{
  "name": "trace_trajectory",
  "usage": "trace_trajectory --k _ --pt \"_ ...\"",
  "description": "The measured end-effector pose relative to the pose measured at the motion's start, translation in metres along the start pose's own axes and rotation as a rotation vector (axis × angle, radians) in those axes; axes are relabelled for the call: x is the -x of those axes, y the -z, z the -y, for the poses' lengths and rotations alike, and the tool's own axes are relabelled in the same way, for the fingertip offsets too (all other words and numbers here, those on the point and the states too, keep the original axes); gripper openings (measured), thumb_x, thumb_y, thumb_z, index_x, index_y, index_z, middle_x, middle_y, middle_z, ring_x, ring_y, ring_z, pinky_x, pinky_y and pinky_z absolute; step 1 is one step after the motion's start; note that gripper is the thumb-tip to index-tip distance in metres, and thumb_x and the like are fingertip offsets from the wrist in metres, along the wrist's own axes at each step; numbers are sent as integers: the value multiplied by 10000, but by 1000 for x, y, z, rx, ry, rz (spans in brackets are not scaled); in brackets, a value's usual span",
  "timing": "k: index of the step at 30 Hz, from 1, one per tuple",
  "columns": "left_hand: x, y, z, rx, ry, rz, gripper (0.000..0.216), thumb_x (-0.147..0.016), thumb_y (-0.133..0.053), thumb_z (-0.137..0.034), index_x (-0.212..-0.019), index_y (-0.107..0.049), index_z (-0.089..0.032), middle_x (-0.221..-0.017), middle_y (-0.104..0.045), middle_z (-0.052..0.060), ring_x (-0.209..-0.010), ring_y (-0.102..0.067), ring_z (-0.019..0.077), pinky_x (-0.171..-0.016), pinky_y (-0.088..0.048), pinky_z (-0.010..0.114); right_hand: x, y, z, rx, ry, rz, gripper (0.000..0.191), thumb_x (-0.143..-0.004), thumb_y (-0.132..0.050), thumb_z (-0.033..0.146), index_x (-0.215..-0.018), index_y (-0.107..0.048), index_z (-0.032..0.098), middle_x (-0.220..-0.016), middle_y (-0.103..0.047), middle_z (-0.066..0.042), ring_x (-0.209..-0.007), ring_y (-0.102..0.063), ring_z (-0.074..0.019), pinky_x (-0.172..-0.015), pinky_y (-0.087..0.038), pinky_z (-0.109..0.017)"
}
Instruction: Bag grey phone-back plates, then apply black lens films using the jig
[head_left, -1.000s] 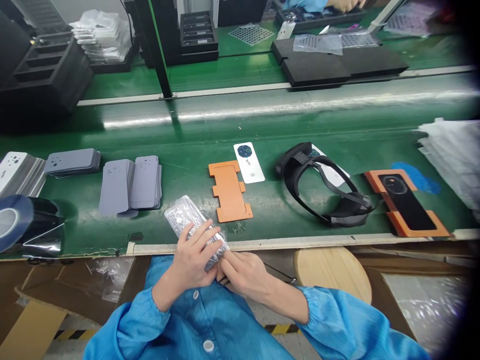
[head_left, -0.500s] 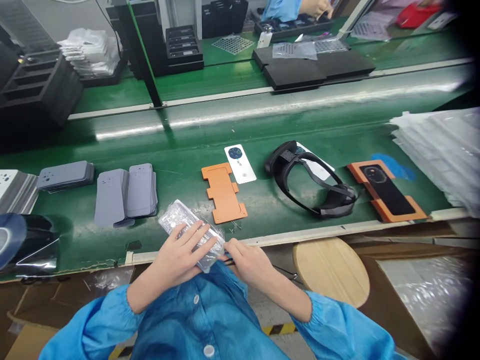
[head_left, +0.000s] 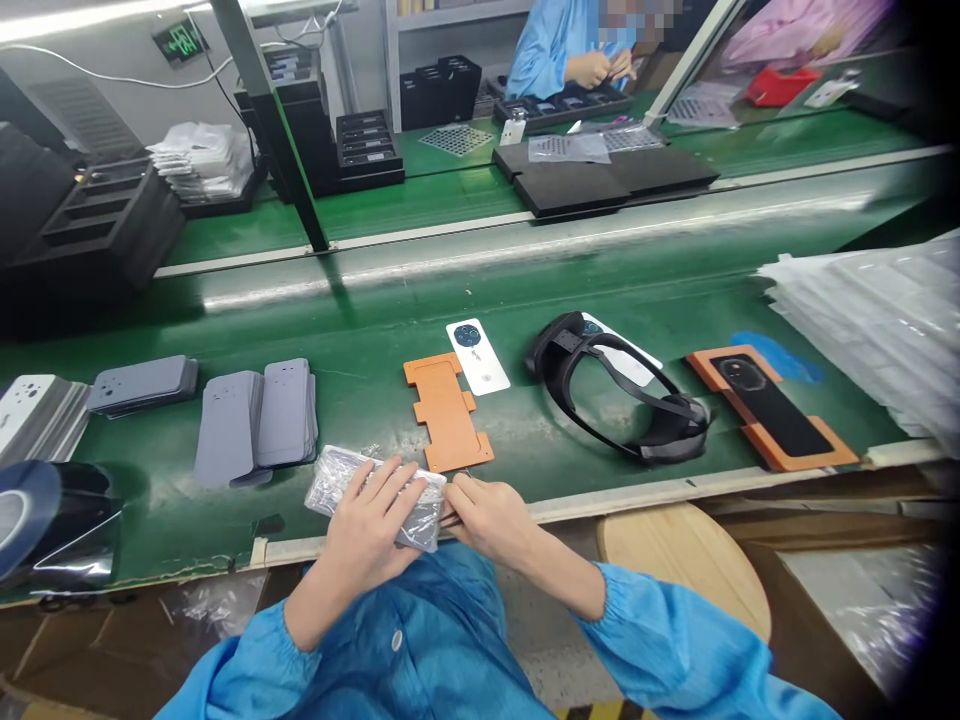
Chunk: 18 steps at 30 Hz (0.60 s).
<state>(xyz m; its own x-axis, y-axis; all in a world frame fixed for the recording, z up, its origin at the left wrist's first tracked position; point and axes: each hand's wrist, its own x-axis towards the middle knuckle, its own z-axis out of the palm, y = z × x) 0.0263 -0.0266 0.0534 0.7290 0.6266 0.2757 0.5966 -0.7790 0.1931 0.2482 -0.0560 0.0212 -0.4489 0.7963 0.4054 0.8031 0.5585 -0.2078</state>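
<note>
A packet in clear plastic wrap (head_left: 330, 480) lies slantwise at the front edge of the bench; its right end shows grey through the film. My left hand (head_left: 367, 525) rests over the packet and holds it, fingers stretched across the top. At the packet's right end, my right hand (head_left: 487, 515) has its fingers pinched together at the wrap. Thin dark strips show under those fingertips, too small to name. Just beyond the packet lies an orange fixture plate (head_left: 448, 412), with a white phone back sheet (head_left: 478, 357) beside its upper right corner.
Stacks of grey phone-shaped sheets (head_left: 229, 425) lie to the left, near a film roll (head_left: 60, 525). On the right are a black head strap (head_left: 645, 445), an orange fixture with a black phone (head_left: 776, 408) and white bags (head_left: 870, 320). A co-worker's hands (head_left: 600, 68) are across the bench.
The view has tilted up, so the bench sits lower in the picture. The packet has turned to lie flatter, its grey end now showing. Both hands stay on it.
</note>
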Motion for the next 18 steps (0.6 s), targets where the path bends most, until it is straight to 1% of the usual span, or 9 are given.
trace_trajectory --k 5,10,14,16,18 --pt "0 -2 -4 33 35 -16 484 -841 -637 -296 -1310 -592 -186 -1374 -651 99 -1266 -571 328 -1112 -351 511 8 -7 0 -45 29 -71 177 -878 -463 130 -719 -500 199 -621 -484 22 -516 -447 -128 -496 -238 -302" --pt "-1 -2 -4 35 48 -30 422 -845 -640 -271 -1262 -620 -207 -1359 -660 92 -1250 -577 323 -1096 -369 509 12 -8 8 -79 -2 -96 183 -859 -451 104 -709 -488 203 -612 -472 27 -500 -430 -126 -495 -245 -302" --pt "-4 -1 -3 22 54 -30 377 -843 -653 -257 -1218 -638 -222 -1327 -675 84 -1217 -594 311 -1076 -386 496 11 -8 13 -83 -42 -91 190 -861 -436 131 -695 -488 208 -605 -499 20 -493 -470 -133 -481 -267 -295" --pt "-4 -3 -2 9 55 -48 382 -822 -671 -266 -1201 -648 -225 -1294 -692 84 -1179 -615 310 -1060 -400 489 8 -5 15 -51 -74 -83 152 -841 -460 158 -706 -508 206 -617 -532 15 -504 -511 -136 -473 -290 -284" --pt "-1 -6 0 -24 44 -91 412 -794 -681 -276 -1203 -656 -234 -1265 -709 77 -1131 -642 310 -1029 -422 480 4 0 18 20 -127 -77 85 -803 -522 195 -719 -531 207 -630 -563 19 -509 -542 -138 -458 -307 -274"
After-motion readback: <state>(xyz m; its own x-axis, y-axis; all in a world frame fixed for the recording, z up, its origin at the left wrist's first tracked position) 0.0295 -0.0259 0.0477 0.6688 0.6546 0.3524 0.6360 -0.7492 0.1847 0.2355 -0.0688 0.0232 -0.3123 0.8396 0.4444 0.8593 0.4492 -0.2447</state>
